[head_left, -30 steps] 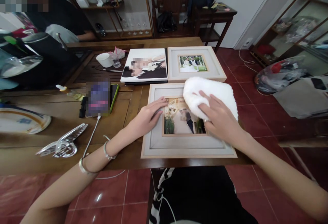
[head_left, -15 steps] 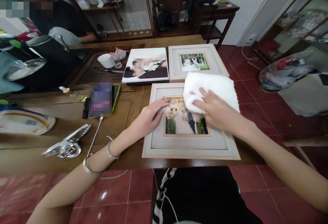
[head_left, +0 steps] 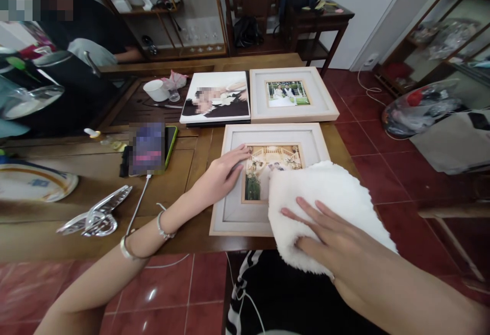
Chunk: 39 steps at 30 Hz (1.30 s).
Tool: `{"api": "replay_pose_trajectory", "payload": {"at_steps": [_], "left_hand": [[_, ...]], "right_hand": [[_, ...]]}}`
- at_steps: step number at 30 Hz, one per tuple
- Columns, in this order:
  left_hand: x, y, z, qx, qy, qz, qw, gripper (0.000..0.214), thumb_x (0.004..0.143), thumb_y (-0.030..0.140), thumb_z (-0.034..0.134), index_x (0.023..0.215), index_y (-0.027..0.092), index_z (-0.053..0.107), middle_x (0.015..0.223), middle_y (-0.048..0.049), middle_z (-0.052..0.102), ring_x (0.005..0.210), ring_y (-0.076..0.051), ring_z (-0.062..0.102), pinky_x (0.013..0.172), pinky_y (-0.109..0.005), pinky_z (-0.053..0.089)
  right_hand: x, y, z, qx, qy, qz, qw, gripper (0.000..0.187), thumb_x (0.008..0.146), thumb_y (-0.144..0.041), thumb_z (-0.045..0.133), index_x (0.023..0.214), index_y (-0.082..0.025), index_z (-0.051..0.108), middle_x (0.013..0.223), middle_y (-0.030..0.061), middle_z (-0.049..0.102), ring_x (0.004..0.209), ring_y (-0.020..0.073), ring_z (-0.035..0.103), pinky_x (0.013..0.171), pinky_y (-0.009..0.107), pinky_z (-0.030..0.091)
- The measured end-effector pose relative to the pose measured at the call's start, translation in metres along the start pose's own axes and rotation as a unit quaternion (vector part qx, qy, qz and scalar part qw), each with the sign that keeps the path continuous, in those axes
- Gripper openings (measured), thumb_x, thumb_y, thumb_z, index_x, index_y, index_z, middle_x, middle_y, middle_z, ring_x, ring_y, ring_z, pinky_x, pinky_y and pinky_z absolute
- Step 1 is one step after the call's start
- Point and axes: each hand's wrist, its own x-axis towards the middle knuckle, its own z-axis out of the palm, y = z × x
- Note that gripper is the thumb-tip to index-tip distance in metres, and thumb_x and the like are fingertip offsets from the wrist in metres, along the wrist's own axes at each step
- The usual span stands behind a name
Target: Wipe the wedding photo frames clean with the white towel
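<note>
A framed photo [head_left: 237,220] with a pale wood edge and a wide grey mat lies flat by the table's front edge. My left hand [head_left: 224,172] rests on its left side, fingers stretched out and holding nothing. Over the frame's lower right part spreads a fluffy white cloth [head_left: 329,184], which hides that corner and part of the picture. My right hand [head_left: 329,233] presses on the cloth with fingers spread and the thumb tucked into a fold. The cloth overhangs the table edge toward my lap.
Behind lie a second framed photo [head_left: 321,102] and a photo album [head_left: 187,115]. To the left are a phone [head_left: 147,148] with a cable, a silver clip-like object [head_left: 101,220], a small dropper bottle [head_left: 117,145] and a white cup [head_left: 155,90]. A person [head_left: 99,28] sits across the table.
My right hand has moved the white cloth from the frame's upper right down toward me, to its lower right corner. My left hand has stayed on the frame's left side.
</note>
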Motion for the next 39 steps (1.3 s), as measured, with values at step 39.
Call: {"api": "replay_pose_trajectory", "payload": {"at_steps": [39], "left_hand": [[0.0,-0.001,0.0,0.001,-0.007,0.009,1.0,0.031,0.099,0.02,0.04,0.124,0.014,0.057,0.133,-0.0155,0.061,0.136,-0.026,0.045,0.11,-0.049,0.042]], "right_hand": [[0.01,0.014,0.005,-0.045,0.027,-0.018,0.998,0.056,0.063,0.004,0.047,0.111,-0.02,0.063,0.152,0.0109,0.042,0.141,0.0371,0.032,0.111,0.062,0.035]]}}
